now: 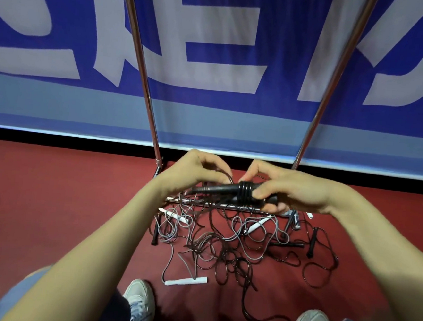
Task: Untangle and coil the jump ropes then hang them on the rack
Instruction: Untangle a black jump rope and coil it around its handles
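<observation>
Just above the base bar of the rack [143,71], your right grip [291,189] is closed round the black handles [218,190]. Its fingers lie over the top and its thumb is tucked under their three-o'clock end, so the handles lie nearly level with the tapered end pointing to nine o'clock. The thin dark cord [245,194] is wound in several snug turns round the middle of the handles, right against your right fingertips. Your left grip [192,171] is curled in as well, thumb and fingertips pinching a loop of that cord at about eleven o'clock of the wraps, close to your right hand but not touching it. Loose strands drop from the nine-o'clock end of the handles to the tangle of jump ropes [224,247], which lies at six o'clock of your hands on the red floor [50,198]. There, dark and grey cords cross one another around black and white handles. One white handle [185,281] lies apart at the tangle's seven-o'clock edge, near your shoes [141,299]. The rack's two chrome uprights rise toward twelve o'clock in front of a blue banner [211,89] with pale lettering.
</observation>
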Motion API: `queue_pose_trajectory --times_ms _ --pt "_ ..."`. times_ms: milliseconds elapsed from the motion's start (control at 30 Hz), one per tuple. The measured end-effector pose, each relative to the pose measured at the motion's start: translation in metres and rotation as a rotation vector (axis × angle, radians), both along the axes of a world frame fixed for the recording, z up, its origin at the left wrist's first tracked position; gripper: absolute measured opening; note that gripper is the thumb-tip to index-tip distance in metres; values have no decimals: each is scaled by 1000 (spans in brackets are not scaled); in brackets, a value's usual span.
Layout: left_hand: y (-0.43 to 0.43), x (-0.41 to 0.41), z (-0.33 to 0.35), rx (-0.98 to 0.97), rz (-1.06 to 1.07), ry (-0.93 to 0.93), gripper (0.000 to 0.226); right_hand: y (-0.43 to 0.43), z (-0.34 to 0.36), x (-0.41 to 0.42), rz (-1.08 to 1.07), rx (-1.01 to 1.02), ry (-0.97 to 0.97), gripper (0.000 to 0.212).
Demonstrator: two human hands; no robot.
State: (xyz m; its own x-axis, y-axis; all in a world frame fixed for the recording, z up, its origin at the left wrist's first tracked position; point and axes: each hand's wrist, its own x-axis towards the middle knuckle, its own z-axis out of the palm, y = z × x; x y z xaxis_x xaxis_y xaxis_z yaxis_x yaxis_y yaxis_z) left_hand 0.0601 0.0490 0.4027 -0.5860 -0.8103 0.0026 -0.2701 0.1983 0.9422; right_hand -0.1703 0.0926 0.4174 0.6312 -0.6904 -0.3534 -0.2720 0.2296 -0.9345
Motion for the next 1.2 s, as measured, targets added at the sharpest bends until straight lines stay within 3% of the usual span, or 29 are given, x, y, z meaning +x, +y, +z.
queue_pose_trajectory --times_ms 100,167,300,400,533,700,767,833,967,1200 --pt "2 -13 1 -26 -9 -168 9 -2 -6 5 32 -86 285 22" --pt "4 -23 0 -79 104 -170 9 -5 -12 7 -49 -191 396 23" --pt "11 -38 -3 -174 263 -136 16 -15 -24 3 -266 -481 522 51" --pt "16 -47 -3 -267 294 -93 27 -18 -28 4 -414 -573 473 57" --pt "17 -53 -6 -136 510 155 29 -21 -26 12 -570 -591 287 51" --pt "19 -59 -2 348 499 522 39 -18 -17 22 -604 -509 -40 41" --pt "17 -58 -1 401 405 619 28 -18 -17 25 -599 -448 -152 41" --pt "16 -57 -3 368 374 623 17 -20 -21 26 -604 -405 -214 41" --pt "19 -58 -11 381 393 526 33 -24 -30 25 -604 -320 -167 45" --pt "18 -57 -14 467 454 503 36 -22 -30 23 -515 -297 -72 42"
